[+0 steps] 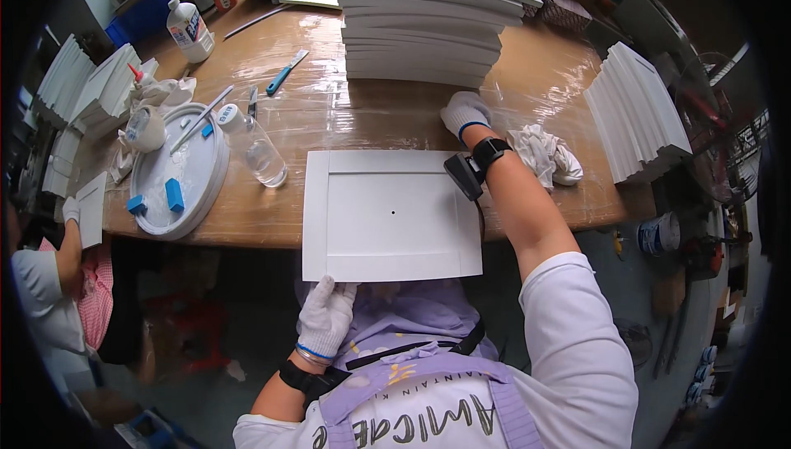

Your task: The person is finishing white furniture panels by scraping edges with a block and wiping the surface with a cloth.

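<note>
A white framed panel (387,214) with a small dark dot in its middle lies flat at the near edge of the wooden table (329,111), overhanging it. My left hand (325,313), in a white glove, grips the panel's near left edge. My right hand (464,113), also gloved, rests on the table past the panel's far right corner, at the foot of a tall stack of white panels (424,21). A crumpled white rag (544,154) lies just right of my right wrist.
A round white tray (177,173) with blue blocks and a brush sits left, beside a clear bottle (251,142), a white glue bottle (189,30) and a blue-handled knife (284,72). Fanned white panels (638,111) stand right, more at left (86,86). Another person (49,284) works at lower left.
</note>
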`<state>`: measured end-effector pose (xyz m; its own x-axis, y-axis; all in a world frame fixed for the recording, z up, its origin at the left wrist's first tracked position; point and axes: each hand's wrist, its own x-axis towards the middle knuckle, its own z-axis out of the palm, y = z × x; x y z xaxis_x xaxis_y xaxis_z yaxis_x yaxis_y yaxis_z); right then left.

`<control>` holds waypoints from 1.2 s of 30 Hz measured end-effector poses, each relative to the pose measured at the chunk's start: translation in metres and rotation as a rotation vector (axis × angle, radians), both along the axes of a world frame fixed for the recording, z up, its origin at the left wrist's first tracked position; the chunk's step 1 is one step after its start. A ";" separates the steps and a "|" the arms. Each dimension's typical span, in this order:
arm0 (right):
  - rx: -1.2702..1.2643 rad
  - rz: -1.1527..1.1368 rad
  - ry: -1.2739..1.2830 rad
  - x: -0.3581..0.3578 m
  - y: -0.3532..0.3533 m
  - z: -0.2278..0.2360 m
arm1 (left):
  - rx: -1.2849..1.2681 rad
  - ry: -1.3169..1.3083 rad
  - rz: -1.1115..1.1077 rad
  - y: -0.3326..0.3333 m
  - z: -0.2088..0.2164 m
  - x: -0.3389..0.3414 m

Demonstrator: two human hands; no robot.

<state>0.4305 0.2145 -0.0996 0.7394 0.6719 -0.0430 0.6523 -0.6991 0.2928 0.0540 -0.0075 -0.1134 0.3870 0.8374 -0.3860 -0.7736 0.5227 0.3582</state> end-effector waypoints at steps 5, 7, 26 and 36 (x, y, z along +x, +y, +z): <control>-0.323 0.461 -0.175 0.034 0.017 -0.045 | 0.033 0.011 -0.253 0.000 0.021 0.032; -0.347 0.630 -0.186 0.033 0.018 -0.041 | 0.050 0.087 -0.248 0.002 0.019 0.032; 0.582 0.748 0.947 -0.064 -0.239 0.073 | 0.932 1.392 -0.494 0.138 0.203 0.055; 0.654 1.158 0.607 -0.117 -0.271 0.056 | 1.226 0.850 -0.821 0.211 0.147 0.073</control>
